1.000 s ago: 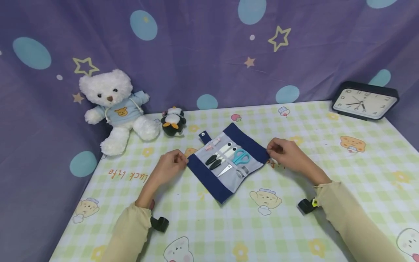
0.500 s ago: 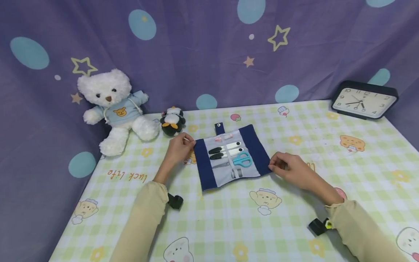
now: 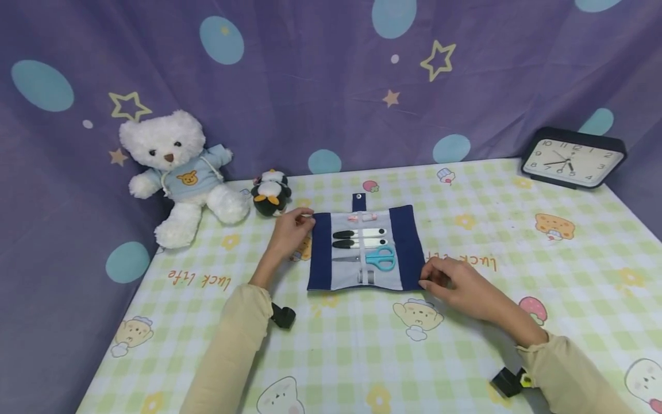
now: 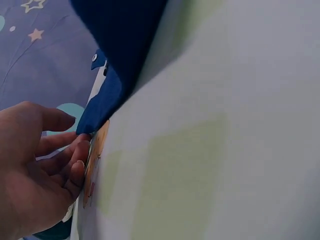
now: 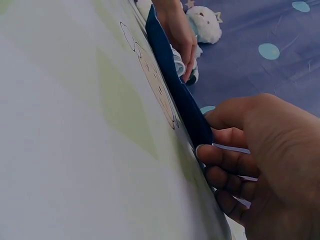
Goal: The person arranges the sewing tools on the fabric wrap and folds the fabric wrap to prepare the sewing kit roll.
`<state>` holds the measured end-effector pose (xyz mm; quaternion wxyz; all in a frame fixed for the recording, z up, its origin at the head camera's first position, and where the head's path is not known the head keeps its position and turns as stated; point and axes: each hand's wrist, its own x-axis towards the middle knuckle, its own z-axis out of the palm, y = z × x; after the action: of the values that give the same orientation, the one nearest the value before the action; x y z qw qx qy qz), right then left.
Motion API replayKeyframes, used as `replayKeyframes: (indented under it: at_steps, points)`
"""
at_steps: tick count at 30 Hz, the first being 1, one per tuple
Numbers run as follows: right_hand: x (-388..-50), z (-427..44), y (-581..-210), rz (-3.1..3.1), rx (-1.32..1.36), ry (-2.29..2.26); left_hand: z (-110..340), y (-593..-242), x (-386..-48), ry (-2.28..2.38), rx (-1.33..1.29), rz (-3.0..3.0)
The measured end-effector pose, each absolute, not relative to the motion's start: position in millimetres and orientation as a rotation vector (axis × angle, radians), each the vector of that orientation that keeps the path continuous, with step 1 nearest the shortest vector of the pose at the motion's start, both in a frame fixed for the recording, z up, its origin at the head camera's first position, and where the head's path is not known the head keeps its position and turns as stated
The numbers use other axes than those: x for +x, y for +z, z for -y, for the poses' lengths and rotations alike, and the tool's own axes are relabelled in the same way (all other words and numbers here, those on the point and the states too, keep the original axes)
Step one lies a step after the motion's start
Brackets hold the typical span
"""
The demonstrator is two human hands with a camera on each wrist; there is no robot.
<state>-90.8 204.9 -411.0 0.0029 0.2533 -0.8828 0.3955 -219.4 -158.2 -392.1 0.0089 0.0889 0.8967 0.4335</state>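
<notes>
A navy fabric sewing kit [image 3: 405, 247] lies unfolded on the table, its pale lining facing up. An elastic band across it holds teal-handled scissors [image 3: 381, 259], two white tools with black ends [image 3: 369, 233], a small pink item [image 3: 364, 217] and a grey cylindrical item [image 3: 366, 277]. A snap strap [image 3: 359, 201] sticks out from the far edge. My left hand [image 3: 292, 230] holds the far left corner by its fingertips; in the left wrist view that corner [image 4: 92, 120] is slightly raised. At the near right corner, my right hand [image 3: 455, 283] pinches the navy edge [image 5: 192, 117] between thumb and fingers.
A white teddy bear [image 3: 181, 172] and a penguin plush [image 3: 271, 192] sit at the back left. At the back right corner stands a black-framed clock [image 3: 573, 158]. A checked cloth [image 3: 362, 351] covers the table, with a purple curtain [image 3: 289, 86] behind.
The sewing kit has turned from a diagonal lie to nearly square with the table edge. My left hand moved away from me and right; my right hand came nearer.
</notes>
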Motion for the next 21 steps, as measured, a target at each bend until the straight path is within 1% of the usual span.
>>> replayKeyframes:
  at_steps: [6,11,17,21]
  points:
    - [-88.2,-202.5,-409.2,2.747,0.79,1.133,161.2,-389.6,-211.5,1.301,0.351,-2.799]
    - [-88.2,-201.4,-408.8,2.67,0.848,0.963,157.4,-376.4,-189.7,1.203,0.49,-2.826]
    - [-86.3,-197.6,-405.4,2.654,0.942,0.848,153.9,-361.7,-154.8,1.045,0.89,-2.663]
    - [-85.3,-193.5,-403.0,2.635,1.024,0.75,157.5,-360.1,-136.2,0.853,1.019,-2.609]
